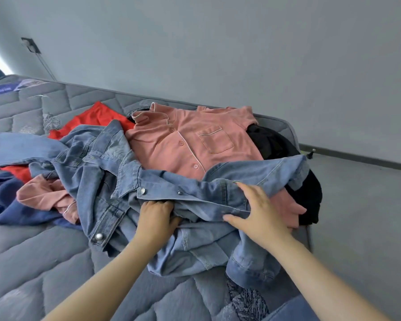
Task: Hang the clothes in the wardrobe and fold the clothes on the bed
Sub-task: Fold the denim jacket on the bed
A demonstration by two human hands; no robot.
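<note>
- Clothes lie in one heap on the bed [33, 262]: one blue jean jacket [116, 163], one pink shirt [185, 144], one red thing [95, 118], one dark blue thing [7, 205], and black cloth [273, 142] at the far side. A second bit of pink cloth [49, 195] pokes out on the left; I cannot tell if it is part of the shirt.
- Two hands are on the jacket. The left hand [156, 216] is closed in a fist with jean cloth bunched in it. The right hand [259, 209] lies open and flat on the jacket, fingers spread, holding nothing.
- The heap sits near the far corner of the bed, close to the wall [218, 54]. The black cloth hangs at the bed's right edge, with bare floor [361, 216] beside it. The near and left parts of the bed have lots of open room.
- The jacket is crumpled and spread wide, with one sleeve stretched out to the left. It has shiny round buttons and lies partly over the pink shirt.
- The pink shirt lies flat, face up, with a collar, buttons and one chest pocket.
</note>
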